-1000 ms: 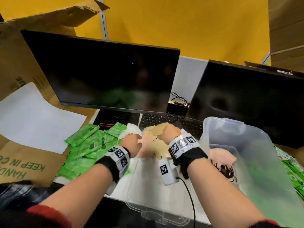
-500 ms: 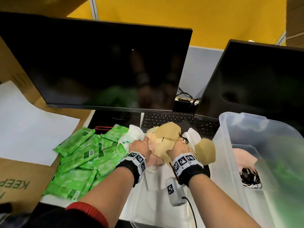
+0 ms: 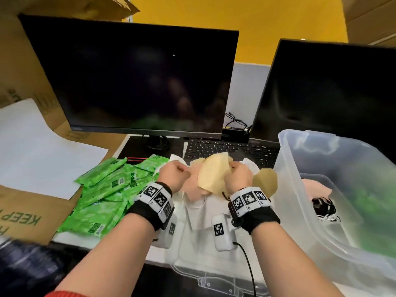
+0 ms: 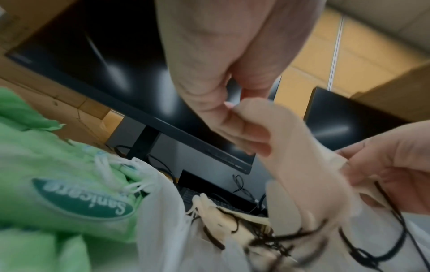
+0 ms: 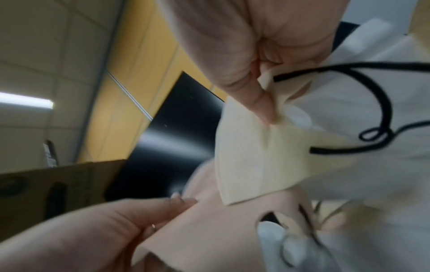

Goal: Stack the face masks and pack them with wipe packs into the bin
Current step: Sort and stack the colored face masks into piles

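My left hand [image 3: 174, 175] pinches a pink mask [image 3: 192, 187]; my right hand [image 3: 239, 176] pinches a cream mask [image 3: 211, 175] that overlaps the pink one between my hands. Green wipe packs [image 3: 102, 198] lie left on the table [image 3: 203, 243], the clear bin [image 3: 321, 211] right, beneath two dark monitors [image 3: 139, 82] and a yellow wall [image 3: 257, 18].

Black wristbands [image 3: 150, 213] — checkered tags, red sleeve [image 3: 64, 293]

We see tan and pink face masks [image 3: 211, 175] bunched just left of the clear plastic bin [image 3: 300, 159]; green wipe packs [image 3: 102, 196] lie scattered further left; another pink mask [image 3: 317, 188] lies inside it.
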